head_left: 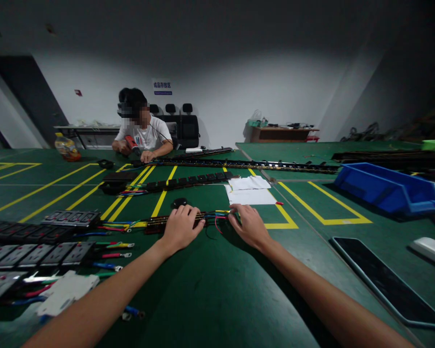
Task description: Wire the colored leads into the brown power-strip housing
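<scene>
My left hand point(182, 226) lies over a narrow dark strip with metal rails point(155, 222), its fingers curled round the strip's right end. Out of that end run several colored wires point(214, 213), among them yellow, blue and red. My right hand point(249, 225) pinches the far ends of these wires between thumb and fingertips; the exact grip is partly hidden. A loose red wire point(218, 225) bends down between the hands. Just behind my left hand sits a round black object point(179, 203).
Socket strips point(63, 254) with lugged wires lie at left, beside a white piece point(68, 292). Papers point(252, 193), a blue bin point(387, 188) and a phone point(387, 280) are at right. Across the table, a person point(145, 130) holds a red power drill point(132, 143) near a long strip point(246, 165).
</scene>
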Tool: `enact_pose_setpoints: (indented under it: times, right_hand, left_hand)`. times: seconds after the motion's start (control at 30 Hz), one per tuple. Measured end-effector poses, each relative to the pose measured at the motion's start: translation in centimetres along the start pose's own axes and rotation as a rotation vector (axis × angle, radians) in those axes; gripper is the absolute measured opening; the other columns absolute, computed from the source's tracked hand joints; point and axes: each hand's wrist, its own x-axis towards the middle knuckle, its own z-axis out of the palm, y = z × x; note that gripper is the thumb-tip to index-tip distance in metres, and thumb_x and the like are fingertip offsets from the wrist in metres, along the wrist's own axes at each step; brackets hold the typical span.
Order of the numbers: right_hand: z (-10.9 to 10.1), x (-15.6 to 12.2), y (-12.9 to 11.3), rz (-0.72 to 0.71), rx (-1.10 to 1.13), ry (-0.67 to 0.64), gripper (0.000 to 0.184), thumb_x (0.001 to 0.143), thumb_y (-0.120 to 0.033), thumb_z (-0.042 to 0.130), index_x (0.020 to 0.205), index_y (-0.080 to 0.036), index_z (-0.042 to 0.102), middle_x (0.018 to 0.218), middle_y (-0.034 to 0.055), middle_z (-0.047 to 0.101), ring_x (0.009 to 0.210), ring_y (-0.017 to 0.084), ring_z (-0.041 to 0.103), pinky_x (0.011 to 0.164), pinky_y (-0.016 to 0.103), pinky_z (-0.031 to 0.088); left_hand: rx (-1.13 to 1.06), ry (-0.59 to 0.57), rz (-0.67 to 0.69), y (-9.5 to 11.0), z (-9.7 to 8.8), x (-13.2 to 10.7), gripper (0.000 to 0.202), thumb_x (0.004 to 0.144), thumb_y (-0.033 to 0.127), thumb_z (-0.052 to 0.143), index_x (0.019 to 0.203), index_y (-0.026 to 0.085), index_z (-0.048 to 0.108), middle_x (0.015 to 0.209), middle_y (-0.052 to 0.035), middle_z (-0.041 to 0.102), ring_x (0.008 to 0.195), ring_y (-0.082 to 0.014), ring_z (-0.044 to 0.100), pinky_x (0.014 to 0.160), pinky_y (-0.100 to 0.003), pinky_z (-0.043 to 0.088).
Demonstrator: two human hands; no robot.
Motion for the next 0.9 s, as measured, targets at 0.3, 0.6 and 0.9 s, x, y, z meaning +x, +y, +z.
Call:
enact_pose_setpoints:
  times: [0.3, 0.6, 0.9]
  right_hand:
    - [-0.27, -0.13, 0.05, -0.054, -0.027, 0.115, 0.028, 0.102, -0.034, 0.051, 0.091, -0.022, 0.073, 0.110, 0.0115, 0.071, 0.105, 0.027, 0.061, 0.092, 0.042, 0.047]
    - [-0.31, -0.01, -0.48, -0.003, -0.012, -0.083, 0.040, 0.105, -0.041, 0.046, 0.137, -0.020, 0.056, 0.118, 0.0111, 0.073, 0.115, 0.028, 0.061, 0.095, 0.043, 0.045]
    - [-0.33, -0.04, -0.62, -0.074, -0.106, -0.106, 0.040, 0.105, -0.049, 0.045, 0.132, -0.028, 0.066, 0.138, 0.0120, 0.061, 0.127, 0.030, 0.053, 0.098, 0.046, 0.044]
  left_hand:
    - [-0.008, 0.012, 0.007, -0.14, 0.23, 0.00, 0.036, 0.103, 0.047, 0.044, 0.117, 0.021, 0.064, 0.116, -0.0106, 0.067, 0.105, -0.0275, 0.060, 0.087, -0.041, 0.046]
    - [0.005, 0.004, 0.004, 0.05, 0.12, 0.08, 0.034, 0.102, 0.045, 0.046, 0.116, 0.020, 0.065, 0.116, -0.0122, 0.067, 0.107, -0.0290, 0.060, 0.087, -0.041, 0.046]
    - [0.004, 0.004, 0.007, 0.03, 0.10, 0.11, 0.035, 0.102, 0.046, 0.045, 0.116, 0.020, 0.064, 0.116, -0.0114, 0.067, 0.106, -0.0291, 0.060, 0.087, -0.042, 0.047]
